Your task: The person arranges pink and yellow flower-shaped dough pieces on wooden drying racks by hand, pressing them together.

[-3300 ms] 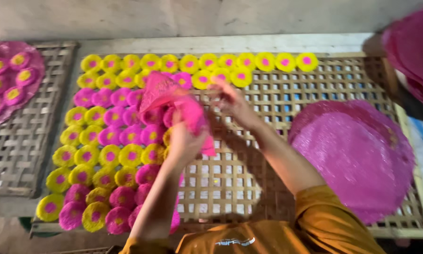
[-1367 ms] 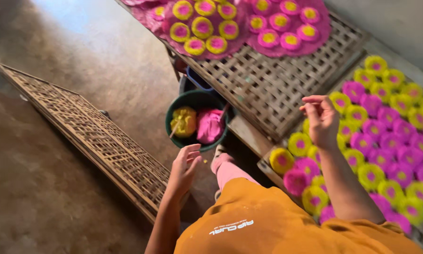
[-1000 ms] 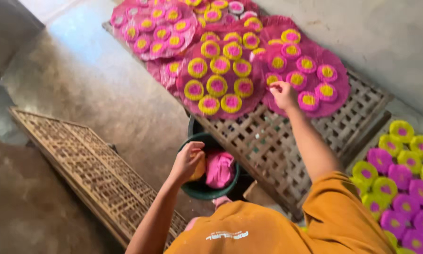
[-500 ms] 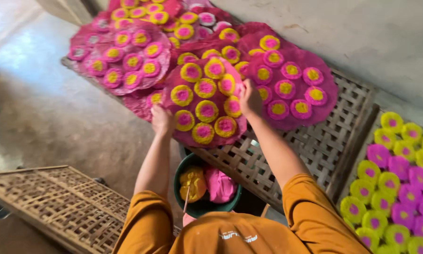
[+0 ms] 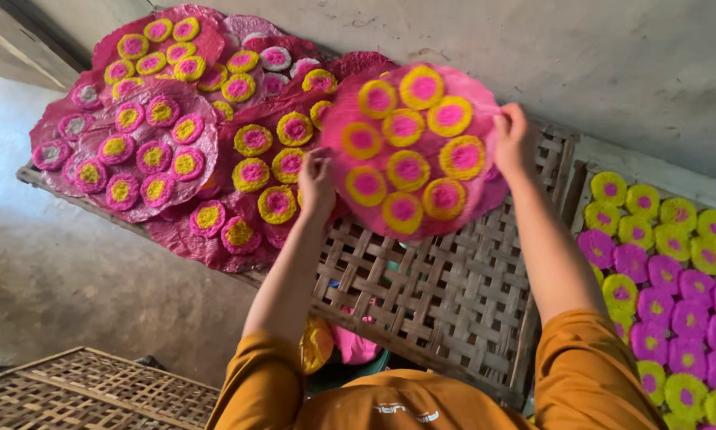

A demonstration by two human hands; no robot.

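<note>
A round pink mat [image 5: 330, 159] carrying several yellow-and-pink round discs is lifted off the woven bamboo rack [image 5: 446, 295]. My left hand [image 5: 316, 181] grips its lower left edge. My right hand [image 5: 515, 142] grips its right edge. The mat tilts toward me, above the bare part of the rack. More pink mats [image 5: 147, 119] loaded with the same discs lie overlapping on the rack to the left.
A second rack at the right holds rows of loose yellow and pink discs [image 5: 661, 263]. A green bucket [image 5: 350, 366] with yellow and pink material sits under the rack near my body. Another bamboo rack [image 5: 79, 394] lies at bottom left. A grey wall [image 5: 613, 64] stands behind.
My view swung from the disc rack to the bucket and then to the mats. Both hands reached out, took one loaded mat by its edges and lifted it.
</note>
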